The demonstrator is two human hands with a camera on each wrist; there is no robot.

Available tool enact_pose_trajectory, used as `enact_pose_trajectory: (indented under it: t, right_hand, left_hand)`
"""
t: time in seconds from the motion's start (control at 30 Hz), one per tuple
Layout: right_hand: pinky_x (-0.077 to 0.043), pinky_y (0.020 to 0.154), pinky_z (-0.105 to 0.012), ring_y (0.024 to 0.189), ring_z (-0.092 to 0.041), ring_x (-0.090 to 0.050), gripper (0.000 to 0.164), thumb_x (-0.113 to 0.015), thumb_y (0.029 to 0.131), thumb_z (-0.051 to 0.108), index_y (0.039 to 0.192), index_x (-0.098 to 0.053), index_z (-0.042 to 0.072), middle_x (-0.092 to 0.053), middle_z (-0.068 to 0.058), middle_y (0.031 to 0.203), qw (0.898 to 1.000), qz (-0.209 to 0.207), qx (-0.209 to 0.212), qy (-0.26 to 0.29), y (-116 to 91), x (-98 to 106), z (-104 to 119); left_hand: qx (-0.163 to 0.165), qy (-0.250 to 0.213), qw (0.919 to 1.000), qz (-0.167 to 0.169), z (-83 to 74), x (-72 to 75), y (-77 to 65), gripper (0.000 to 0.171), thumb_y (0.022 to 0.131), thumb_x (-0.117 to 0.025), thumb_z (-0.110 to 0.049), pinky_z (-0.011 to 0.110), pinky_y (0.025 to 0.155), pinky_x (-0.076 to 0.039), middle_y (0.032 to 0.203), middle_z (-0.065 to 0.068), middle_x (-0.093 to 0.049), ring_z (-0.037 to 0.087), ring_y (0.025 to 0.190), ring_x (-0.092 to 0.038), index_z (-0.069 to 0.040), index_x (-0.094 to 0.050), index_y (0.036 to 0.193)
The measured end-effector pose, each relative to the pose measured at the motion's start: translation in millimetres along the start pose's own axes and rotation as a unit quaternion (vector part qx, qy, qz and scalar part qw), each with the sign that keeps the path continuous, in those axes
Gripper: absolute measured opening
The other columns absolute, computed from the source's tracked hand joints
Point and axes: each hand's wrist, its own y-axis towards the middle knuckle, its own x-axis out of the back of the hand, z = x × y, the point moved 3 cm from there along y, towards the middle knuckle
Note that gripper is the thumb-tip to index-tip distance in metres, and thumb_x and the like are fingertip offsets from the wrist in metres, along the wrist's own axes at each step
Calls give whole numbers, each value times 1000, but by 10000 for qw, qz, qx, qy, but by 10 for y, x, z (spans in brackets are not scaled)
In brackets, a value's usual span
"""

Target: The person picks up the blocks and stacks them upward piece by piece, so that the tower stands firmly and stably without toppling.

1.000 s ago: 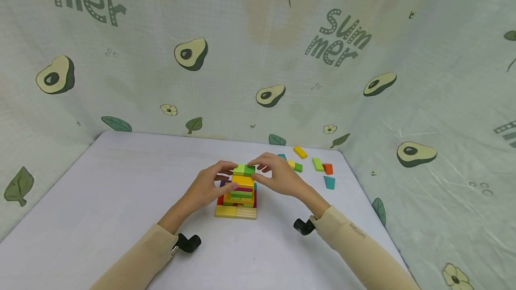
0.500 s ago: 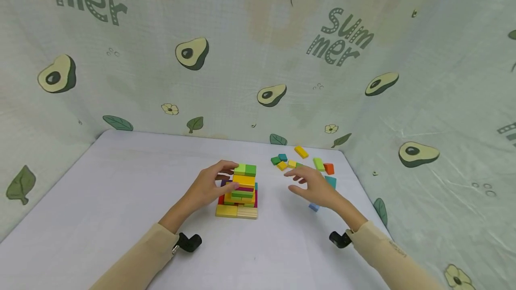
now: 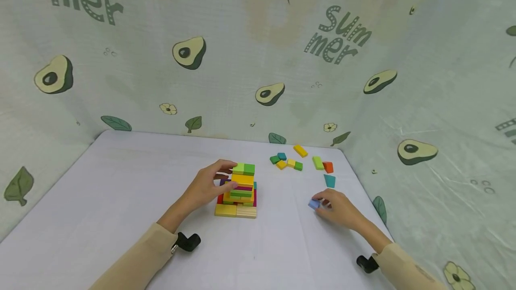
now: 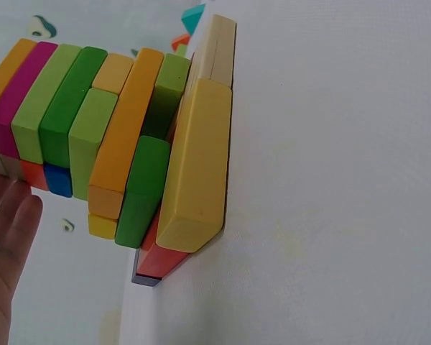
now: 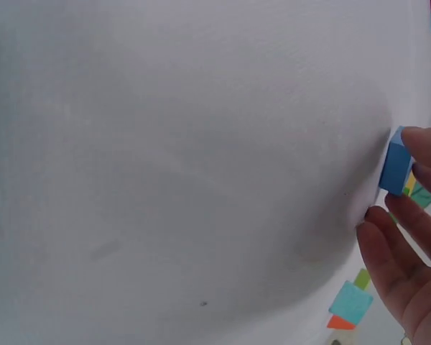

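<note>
A printed cloth [image 3: 230,44] hangs behind a white table [image 3: 121,182], and on the table stands the tower [image 3: 243,180] of coloured blocks, upright, topped by 2 green blocks [image 3: 249,169] side by side. The left hand [image 3: 205,188] has stayed at the tower's left side over the last 1 second, fingers looking relaxed; whether they press on it or merely lie against it cannot be told. The right hand [image 3: 337,209] has changed most: 1 second ago it was at the tower's top, 0.5 seconds ago it was in between with nothing in its fingers, and now it pinches the small blue block [image 3: 313,204] between thumb and fingers, well apart from the tower on the right. That suggests the work has shifted from the stack to a loose piece, with the left hand on guard. Farther back lie 9 loose blocks [image 3: 318,163]. The tower's back is hidden, the left wrist view cuts off much of the left hand, and the right wrist view crops the right hand. Whether the blue block has left the tabletop is hard to make out.
</note>
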Motion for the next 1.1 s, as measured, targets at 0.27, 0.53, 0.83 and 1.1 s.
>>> enact_pose_trajectory:
  t: [0.27, 0.53, 0.83, 1.1]
  right_hand:
    - [-61, 82, -31, 93, -14, -64, 32, -81, 91, 7, 122, -75, 11, -72, 0, 111, 10000, -87, -10, -45, -14, -23, -15]
    - [-61, 81, -29, 90, -12, -63, 30, -81, 91, 4, 119, -76, 11, -72, 2, 107, 9997, -230, 52, -89, 57, -63, 43]
    - [-64, 86, -38, 94, -15, -68, 31, -82, 92, 6, 122, -79, 14, -73, 3, 110, 9937, -687, 867, 172, 303, 95, 674]
    - [-63, 90, -36, 101, -13, -65, 32, -81, 94, 9, 125, -78, 15, -71, 4, 117, 9791, -717, 1842, 482, 556, 218, 1459]
  left_hand:
    - [-64, 48, 10000, -50, 9, 0, -1, 58, 94, -84, -32, 53, 105, -56, 139, 7, -67, 37, 123, -68, -22, -58, 145]
    - [-15, 11, 10000, -18, 2, 10, -6, 56, 94, -84, -29, 54, 106, -56, 138, 8, -67, 39, 123, -68, -21, -59, 144]
    - [5, 40, 10000, 5, -19, 21, -7, 57, 93, -85, -29, 54, 106, -55, 138, 8, -67, 39, 123, -67, -21, -59, 144]
    - [85, 6, 9999, 63, -34, 15, -1, 58, 94, -84, -29, 55, 107, -55, 139, 9, -66, 39, 125, -67, -21, -58, 145]
